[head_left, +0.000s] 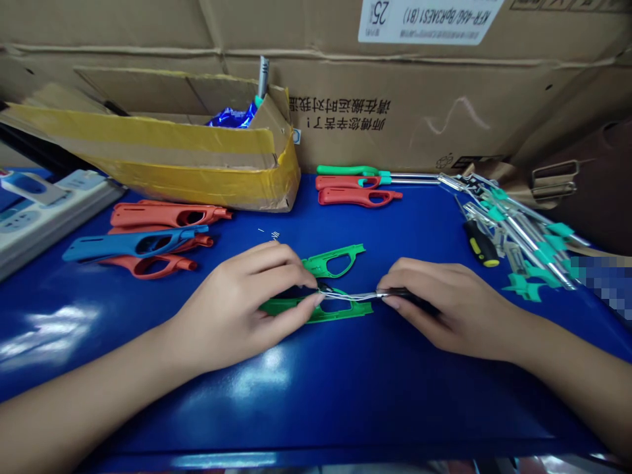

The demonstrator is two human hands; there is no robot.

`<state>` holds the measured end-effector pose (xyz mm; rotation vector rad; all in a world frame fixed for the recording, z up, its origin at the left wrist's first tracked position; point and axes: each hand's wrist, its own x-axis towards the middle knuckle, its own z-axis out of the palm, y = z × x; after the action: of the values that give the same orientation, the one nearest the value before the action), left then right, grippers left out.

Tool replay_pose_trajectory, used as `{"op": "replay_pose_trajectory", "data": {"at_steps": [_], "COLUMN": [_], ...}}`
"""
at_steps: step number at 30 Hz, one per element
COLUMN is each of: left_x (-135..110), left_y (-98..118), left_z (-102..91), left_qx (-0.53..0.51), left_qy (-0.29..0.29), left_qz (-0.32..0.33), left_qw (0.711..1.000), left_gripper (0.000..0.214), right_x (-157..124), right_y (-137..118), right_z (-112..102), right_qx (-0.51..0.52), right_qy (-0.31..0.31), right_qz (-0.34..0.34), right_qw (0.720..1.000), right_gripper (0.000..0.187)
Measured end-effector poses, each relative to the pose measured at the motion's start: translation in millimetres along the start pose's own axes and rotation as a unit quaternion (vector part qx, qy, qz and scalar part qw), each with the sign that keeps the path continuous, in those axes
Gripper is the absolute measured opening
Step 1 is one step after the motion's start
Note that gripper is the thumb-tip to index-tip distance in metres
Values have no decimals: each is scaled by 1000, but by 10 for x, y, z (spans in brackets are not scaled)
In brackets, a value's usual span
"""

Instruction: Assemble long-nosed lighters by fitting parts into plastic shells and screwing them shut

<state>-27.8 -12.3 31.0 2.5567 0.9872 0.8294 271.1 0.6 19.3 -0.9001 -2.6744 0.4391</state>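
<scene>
My left hand point(247, 296) pinches the near end of thin white wires point(348, 297), where a small dark part point(324, 288) shows at the fingertips. My right hand point(444, 303) is closed on a slim black tube point(412, 297), and the wires run to its tip. Directly beneath the wires lies a green plastic lighter casing half point(363, 309), partly hidden by my left fingers. Just beyond it rests a second green casing half point(338, 262), its trigger loop towards the right.
Red casings point(168, 214) and a blue casing point(135, 243) lie left, near a power strip point(39, 210). A yellow-taped box point(197, 174) stands behind. Further casings point(358, 196) lie at the back. At right are metal lighter tubes point(523, 240) and a screwdriver point(480, 243).
</scene>
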Motion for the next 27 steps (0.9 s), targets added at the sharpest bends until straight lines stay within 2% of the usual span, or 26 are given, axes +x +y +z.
{"op": "replay_pose_trajectory", "data": {"at_steps": [5, 11, 16, 22, 27], "left_x": [-24, -34, -49, -57, -79], "left_y": [-28, -7, 16, -4, -46], "left_z": [17, 35, 85, 120, 106], "left_qx": [20, 18, 14, 26, 54], "left_qy": [-51, -41, -65, -24, 5], "left_qz": [8, 5, 20, 20, 73], "left_qw": [998, 999, 998, 999, 996], "left_gripper": [8, 14, 20, 10, 20], "right_x": [12, 14, 10, 17, 10], "right_y": [-15, -20, -65, -125, -108], "right_z": [5, 18, 51, 56, 57], "right_qx": [-1, -13, -10, -14, -23], "right_qy": [5, -5, 1, 20, 32], "right_qz": [-3, -11, -2, 12, 6], "right_qw": [1000, 1000, 1000, 1000, 999], "right_gripper": [15, 18, 19, 19, 19]}}
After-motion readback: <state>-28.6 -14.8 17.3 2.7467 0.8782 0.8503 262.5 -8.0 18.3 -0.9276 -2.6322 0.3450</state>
